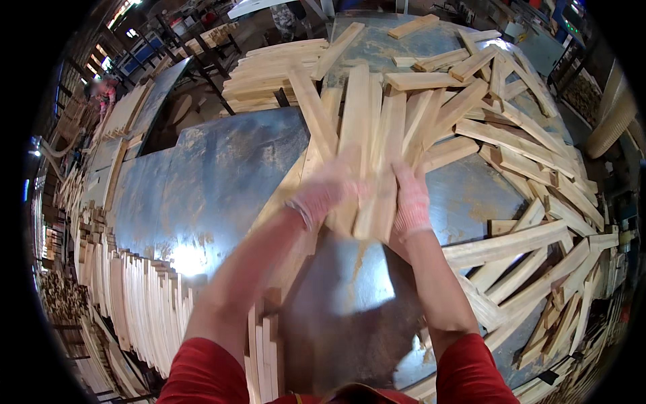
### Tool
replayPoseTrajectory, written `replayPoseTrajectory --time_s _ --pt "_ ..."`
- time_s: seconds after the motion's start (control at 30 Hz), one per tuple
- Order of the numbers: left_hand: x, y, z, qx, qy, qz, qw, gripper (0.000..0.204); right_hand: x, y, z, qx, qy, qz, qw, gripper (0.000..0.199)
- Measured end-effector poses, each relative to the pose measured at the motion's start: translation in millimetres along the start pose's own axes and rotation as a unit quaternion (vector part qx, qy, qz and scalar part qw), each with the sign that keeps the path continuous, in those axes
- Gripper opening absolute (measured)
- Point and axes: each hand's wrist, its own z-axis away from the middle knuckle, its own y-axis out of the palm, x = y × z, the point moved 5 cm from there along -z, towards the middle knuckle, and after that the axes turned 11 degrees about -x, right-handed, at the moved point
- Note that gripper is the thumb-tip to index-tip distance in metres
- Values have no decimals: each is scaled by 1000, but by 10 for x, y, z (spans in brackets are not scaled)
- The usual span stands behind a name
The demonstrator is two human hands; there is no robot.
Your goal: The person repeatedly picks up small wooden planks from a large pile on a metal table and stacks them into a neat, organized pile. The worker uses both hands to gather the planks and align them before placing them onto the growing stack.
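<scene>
My right hand point(412, 198), in a pinkish-white work glove, grips the right edge of a pale wooden board point(379, 202) whose near end is tilted toward me. My left hand point(326, 194), gloved the same way, lies over the near part of another wooden board point(351, 128) beside it. Motion smears the left fingers, so their grip cannot be made out. Both boards point away from me, among several more boards that fan out at their far ends. One slanting board point(311, 111) leans in from the left.
A metal-topped table point(229, 168) spreads under the boards. Loose boards point(525, 145) lie crisscrossed along its right side. Upright boards point(145, 296) stand in a row at the lower left. Stacked boards point(269, 71) sit beyond the table. Another person point(104, 94) is at the far left.
</scene>
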Motion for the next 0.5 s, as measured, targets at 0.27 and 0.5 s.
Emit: replayPoseTrajectory --time_s 0.27,0.5 --pt "695 1413 3344 -27 -186 311 932 95 -445 -1797 2687 144 -18 383 912 91" --pt "1350 1637 4274 -64 -245 319 913 98 -1186 -2097 3134 80 126 258 955 108"
